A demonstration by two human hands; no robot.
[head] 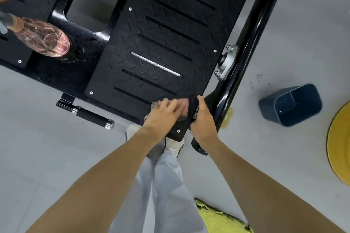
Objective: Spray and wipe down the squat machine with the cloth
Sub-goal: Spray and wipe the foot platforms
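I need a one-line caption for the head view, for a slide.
Left hand presses the cloth on the near corner of the footplate, right hand at its edge.

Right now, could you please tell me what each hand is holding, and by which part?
The left hand presses the cloth flat on the footplate, gripping nothing. The right hand grips the footplate's right edge, by its near corner.
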